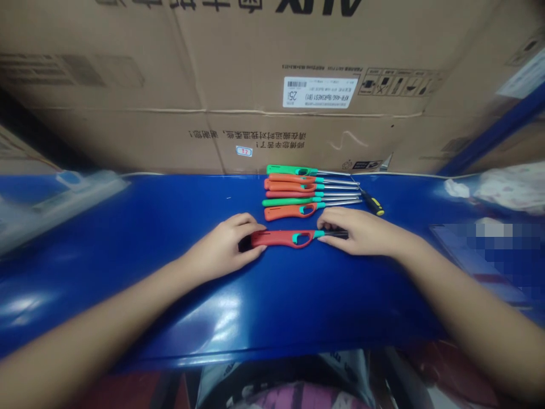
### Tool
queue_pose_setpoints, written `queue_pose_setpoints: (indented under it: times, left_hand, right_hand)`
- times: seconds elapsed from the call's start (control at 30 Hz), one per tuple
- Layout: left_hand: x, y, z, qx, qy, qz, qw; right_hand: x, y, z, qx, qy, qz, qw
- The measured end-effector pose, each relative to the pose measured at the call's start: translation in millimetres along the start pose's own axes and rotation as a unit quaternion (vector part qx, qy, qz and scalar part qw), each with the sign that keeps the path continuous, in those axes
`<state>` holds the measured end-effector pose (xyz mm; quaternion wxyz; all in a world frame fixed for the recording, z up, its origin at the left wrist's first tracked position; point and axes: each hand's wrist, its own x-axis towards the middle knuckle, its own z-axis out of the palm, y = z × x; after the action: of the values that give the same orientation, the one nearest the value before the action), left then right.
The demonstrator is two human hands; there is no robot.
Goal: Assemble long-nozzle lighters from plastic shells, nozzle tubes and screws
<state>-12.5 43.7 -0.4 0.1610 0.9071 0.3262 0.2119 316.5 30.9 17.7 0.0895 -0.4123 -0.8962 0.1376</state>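
Note:
A red long-necked lighter (279,238) with a teal trigger lies sideways on the blue shelf (272,307). My left hand (227,244) pinches the end of its handle between thumb and fingers. Around the metal neck, just past the teal collar, my right hand (357,232) is closed with thumb and fingertips. Just beyond it, several more lighters lie in a row, necks pointing right. Nearest of these is an orange lighter (283,213); at the far end is a green lighter (283,170).
Behind the row stands a large cardboard box (251,85) with upside-down print. A black and yellow screwdriver (374,205) lies by the lighter necks. A white plastic-wrapped thing (80,196) is at the left; a crumpled white bag (511,187) and papers (464,255) are at the right.

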Motion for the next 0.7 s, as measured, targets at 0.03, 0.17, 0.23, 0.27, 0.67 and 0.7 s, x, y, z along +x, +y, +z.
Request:
queue_pose_setpoints:
  times: [0.03,0.17,0.23,0.27,0.67,0.7]
  left_hand:
    - [-0.2,0.0,-0.2,-0.002,0.0,0.001,1.0]
    - [-0.2,-0.1,-0.9,-0.024,-0.011,-0.013,1.0]
    - [-0.1,0.1,-1.2,-0.035,-0.012,-0.021,0.999]
    - [0.0,0.3,-1.3,-0.041,-0.011,-0.024,0.999]
    - [-0.4,4.0,-3.7,0.001,-0.02,-0.01,1.0]
    - [-0.5,4.2,-3.8,0.005,-0.02,-0.009,1.0]
  right_hand:
    - [0.6,0.4,0.8,0.005,0.002,0.003,1.0]
    - [4.2,2.1,6.8,0.014,0.016,0.01,1.0]
    - [5.5,2.0,10.0,0.007,0.03,-0.005,1.0]
    - [5.9,1.5,11.4,0.002,0.036,-0.015,0.999]
    - [-1.8,27.3,-18.1,-0.086,0.154,0.04,0.983]
    - [-5.8,38.0,-24.2,-0.119,0.193,0.1,0.969]
